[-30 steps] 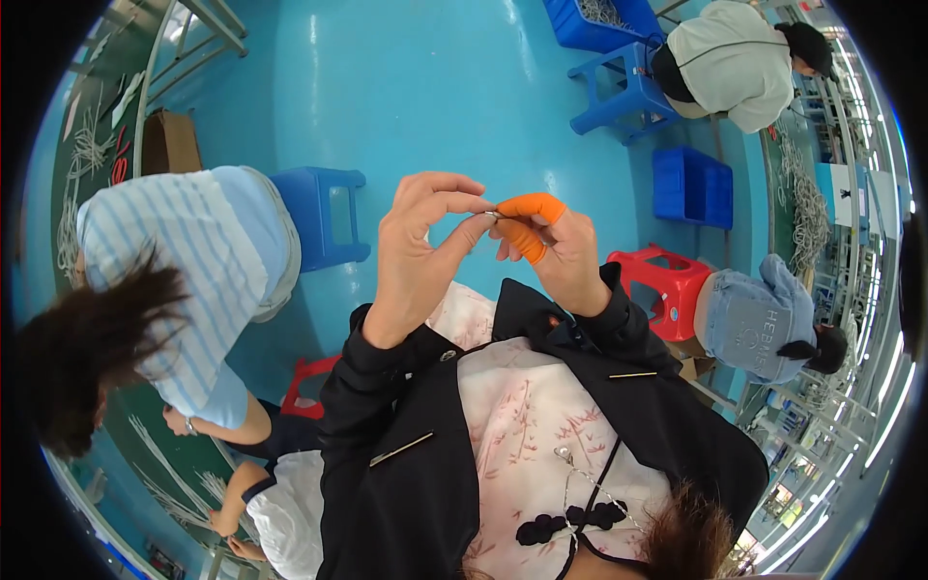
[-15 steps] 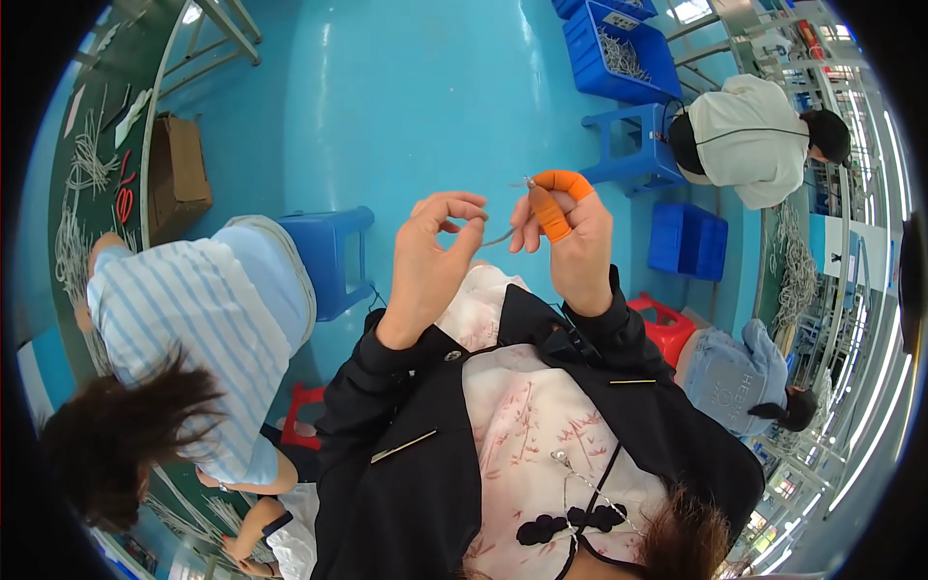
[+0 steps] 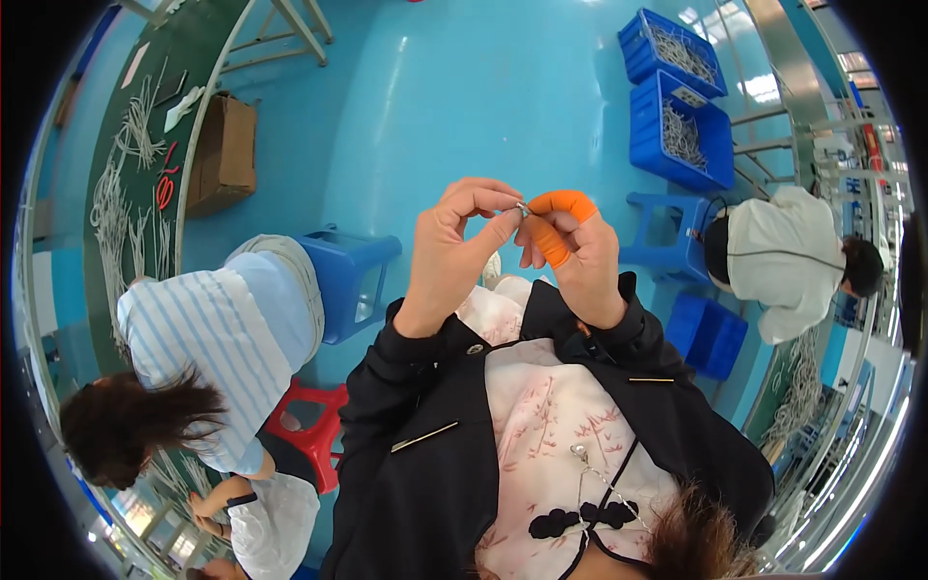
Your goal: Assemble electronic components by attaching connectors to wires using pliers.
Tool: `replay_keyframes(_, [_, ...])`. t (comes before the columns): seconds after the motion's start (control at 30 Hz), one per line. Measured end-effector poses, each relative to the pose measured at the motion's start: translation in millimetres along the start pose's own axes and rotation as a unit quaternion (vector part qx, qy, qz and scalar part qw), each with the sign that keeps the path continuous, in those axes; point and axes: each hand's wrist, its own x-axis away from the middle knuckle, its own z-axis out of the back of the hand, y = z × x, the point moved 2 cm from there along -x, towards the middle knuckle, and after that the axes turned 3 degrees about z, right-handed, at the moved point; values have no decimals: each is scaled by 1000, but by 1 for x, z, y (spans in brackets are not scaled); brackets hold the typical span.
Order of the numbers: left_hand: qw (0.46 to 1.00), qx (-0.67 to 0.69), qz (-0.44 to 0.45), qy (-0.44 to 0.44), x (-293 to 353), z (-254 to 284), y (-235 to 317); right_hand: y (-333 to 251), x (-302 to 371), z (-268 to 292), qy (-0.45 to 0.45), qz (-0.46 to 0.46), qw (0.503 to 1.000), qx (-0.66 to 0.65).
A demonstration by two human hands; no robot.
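Observation:
Both hands are raised in front of my chest, their fingertips meeting. A short grey cable (image 3: pixel 523 208) is pinched there; only a small bit of it shows, and the fingers cover the rest. My left hand (image 3: pixel 449 251) closes thumb and forefinger on it from the left. On the other side, my right hand (image 3: pixel 590 266) grips it too, with orange finger covers (image 3: pixel 565 203) on thumb and forefinger. The right hand's other fingers curl below the cable. What the cable's ends look like is too small to tell.
Blue bins of grey cables (image 3: pixel 681 135) stand at the far right, near a blue stool (image 3: pixel 667 232). A person in stripes (image 3: pixel 217 329) works at the green bench (image 3: pixel 198 58) on the left, with red-handled scissors (image 3: pixel 166 188) on it. A cardboard box (image 3: pixel 224 155) sits beside it.
My hands have come together, the left moving right to the right hand's fingertips. The cable stretch that showed between them is now mostly covered. The view has shifted, so the surroundings sit differently.

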Motion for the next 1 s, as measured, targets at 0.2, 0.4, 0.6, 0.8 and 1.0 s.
replay_keyframes(0.2, [959,-251,-83,101,-40,-30,8,-2,-54,36,25,32,999,10])
replay_keyframes(0.4, [978,-122,-48,163,-78,-20,7,1,-102,58,-7,23,999,-24])
replay_keyframes(0.6, [995,4,-29,96,-135,-9,23,10,-145,56,-3,63,997,34])
replay_keyframes(0.8, [992,115,17,47,-191,24,26,7,-207,36,-18,118,988,103])
replay_keyframes(1.0, [991,75,-50,103,-250,65,38,-1,-279,1,13,41,999,18])
